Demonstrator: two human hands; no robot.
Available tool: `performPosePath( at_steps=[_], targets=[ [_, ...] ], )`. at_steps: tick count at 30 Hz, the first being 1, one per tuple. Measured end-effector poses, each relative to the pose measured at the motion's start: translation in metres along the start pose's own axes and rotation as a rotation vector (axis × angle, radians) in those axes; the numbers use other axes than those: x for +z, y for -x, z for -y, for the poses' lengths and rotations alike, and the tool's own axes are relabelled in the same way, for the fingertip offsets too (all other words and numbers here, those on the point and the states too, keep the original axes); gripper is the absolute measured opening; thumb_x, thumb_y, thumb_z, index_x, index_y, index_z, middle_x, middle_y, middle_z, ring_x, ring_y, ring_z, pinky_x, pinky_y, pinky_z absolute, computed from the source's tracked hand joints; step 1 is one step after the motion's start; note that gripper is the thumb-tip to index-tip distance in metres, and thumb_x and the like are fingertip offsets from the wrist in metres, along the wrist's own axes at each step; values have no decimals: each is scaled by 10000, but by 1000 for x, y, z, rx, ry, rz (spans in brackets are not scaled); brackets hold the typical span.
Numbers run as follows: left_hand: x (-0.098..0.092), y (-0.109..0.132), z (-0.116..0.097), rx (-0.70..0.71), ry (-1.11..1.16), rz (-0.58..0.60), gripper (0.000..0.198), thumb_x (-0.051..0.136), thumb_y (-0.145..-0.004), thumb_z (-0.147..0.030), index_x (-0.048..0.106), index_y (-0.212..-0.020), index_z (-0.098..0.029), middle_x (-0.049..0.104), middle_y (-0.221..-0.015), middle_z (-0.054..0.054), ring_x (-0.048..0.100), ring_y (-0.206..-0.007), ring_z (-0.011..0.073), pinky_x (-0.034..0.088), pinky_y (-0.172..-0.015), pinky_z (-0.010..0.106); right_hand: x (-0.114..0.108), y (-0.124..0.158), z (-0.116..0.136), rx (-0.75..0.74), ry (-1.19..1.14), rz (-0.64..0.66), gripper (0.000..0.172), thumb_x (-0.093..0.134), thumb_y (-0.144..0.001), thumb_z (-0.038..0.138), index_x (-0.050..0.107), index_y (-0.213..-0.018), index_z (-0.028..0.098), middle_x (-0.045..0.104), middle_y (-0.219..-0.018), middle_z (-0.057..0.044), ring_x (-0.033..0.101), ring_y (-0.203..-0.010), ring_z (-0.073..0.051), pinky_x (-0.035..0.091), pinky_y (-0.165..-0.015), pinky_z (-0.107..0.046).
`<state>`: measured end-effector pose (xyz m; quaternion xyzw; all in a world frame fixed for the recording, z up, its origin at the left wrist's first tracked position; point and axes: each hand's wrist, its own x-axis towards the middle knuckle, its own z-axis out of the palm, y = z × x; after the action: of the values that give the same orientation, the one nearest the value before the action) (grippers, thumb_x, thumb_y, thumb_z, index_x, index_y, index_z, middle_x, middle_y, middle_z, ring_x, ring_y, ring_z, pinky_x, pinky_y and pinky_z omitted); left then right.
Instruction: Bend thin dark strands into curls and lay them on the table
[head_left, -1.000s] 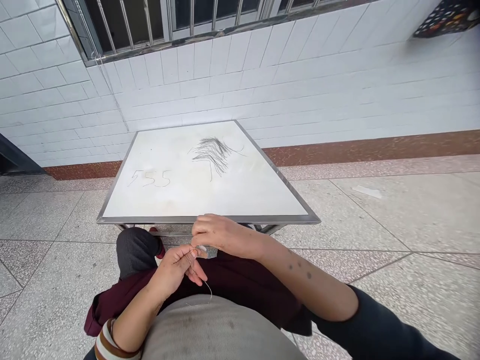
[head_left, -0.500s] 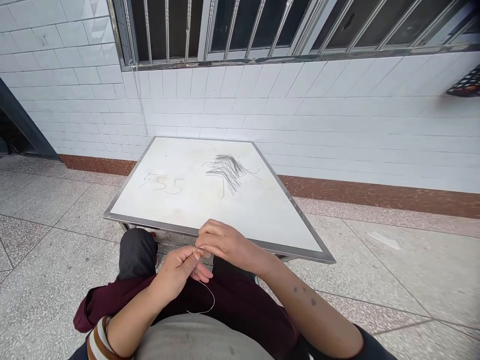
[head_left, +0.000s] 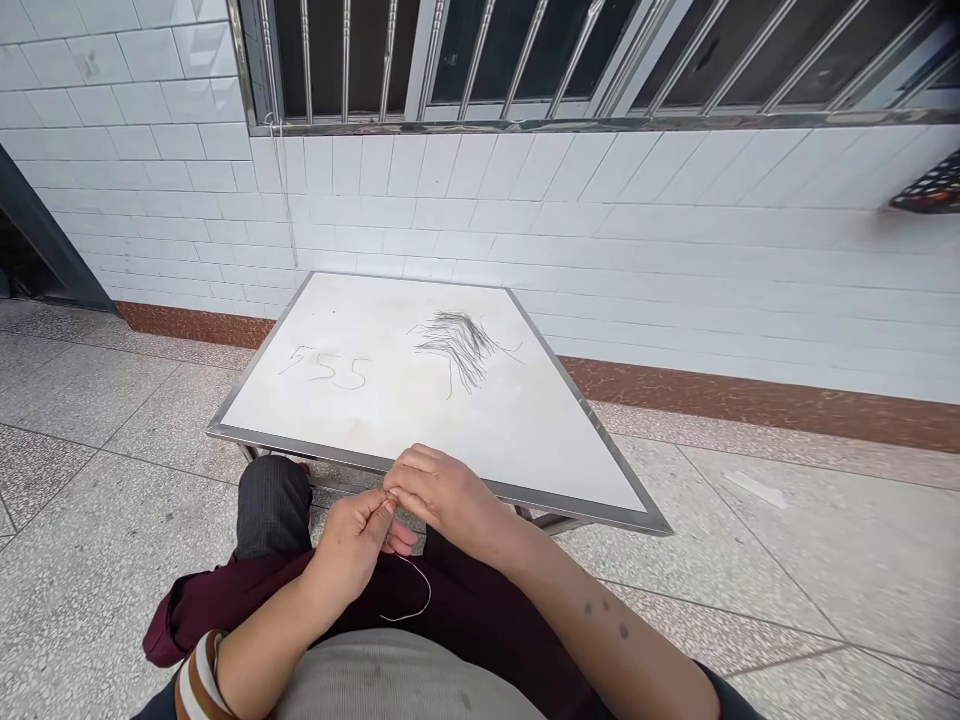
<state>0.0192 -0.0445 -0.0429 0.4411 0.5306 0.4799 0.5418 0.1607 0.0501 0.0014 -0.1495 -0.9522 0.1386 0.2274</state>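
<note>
My left hand point(head_left: 351, 545) and my right hand point(head_left: 439, 492) meet fingertip to fingertip over my lap, just in front of the near edge of a low white table point(head_left: 390, 420). Both pinch a thin pale strand point(head_left: 411, 598) that loops down below the left hand onto the dark red cloth point(head_left: 480, 610) on my lap. On the table's far half lies a loose bundle of thin dark strands point(head_left: 457, 345). A few strands point(head_left: 328, 368) shaped like "555" lie at the table's left.
A white tiled wall point(head_left: 600, 240) with a barred window point(head_left: 525, 50) stands behind the table. Speckled floor tiles point(head_left: 787, 540) spread on both sides. My knee in dark trousers point(head_left: 274, 505) pokes under the table's near edge.
The view has swung up and left, showing more of the window. My hands have stayed together at the table's near edge, and the hanging strand has curled into a wider loop.
</note>
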Motion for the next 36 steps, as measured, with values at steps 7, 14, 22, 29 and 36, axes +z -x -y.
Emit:
performPosePath(
  at_steps=[7,14,22,29,36],
  targets=[
    [1,-5,12,-4,-45,-68,377,458,-894,-500,641,-841,-175,725,-714,58,698,-637,213,534,-618,309,21,0,-5,51,-53,-17,176,469,-960,168,613,-861,188,602,-824,-46,548,-789,-164,475,-680,-278],
    [-2,-8,25,29,-134,-70,386,437,-912,-487,655,-871,-171,729,-733,67,692,-627,211,538,-613,315,26,3,-17,73,-180,35,215,464,-972,210,660,-888,187,611,-852,-55,574,-812,-162,505,-700,-279],
    [-2,-5,14,21,-119,-40,388,461,-910,-477,662,-1000,-157,739,-786,75,707,-679,206,546,-672,323,10,12,-32,114,-303,64,209,474,-976,255,677,-999,212,621,-932,-54,609,-864,-153,512,-749,-268],
    [2,-4,13,1,-113,-38,383,481,-889,-485,660,-942,-151,729,-708,62,692,-610,192,541,-629,305,10,11,-29,-15,-242,0,245,439,-986,227,673,-920,195,613,-870,-64,566,-836,-154,479,-699,-256],
    [2,-3,10,-4,-40,-55,424,504,-870,-531,654,-959,-144,728,-698,65,689,-607,192,543,-632,310,10,6,-28,-40,-215,-16,253,437,-983,200,665,-874,199,616,-852,-52,548,-814,-151,472,-691,-259]
  ],
)
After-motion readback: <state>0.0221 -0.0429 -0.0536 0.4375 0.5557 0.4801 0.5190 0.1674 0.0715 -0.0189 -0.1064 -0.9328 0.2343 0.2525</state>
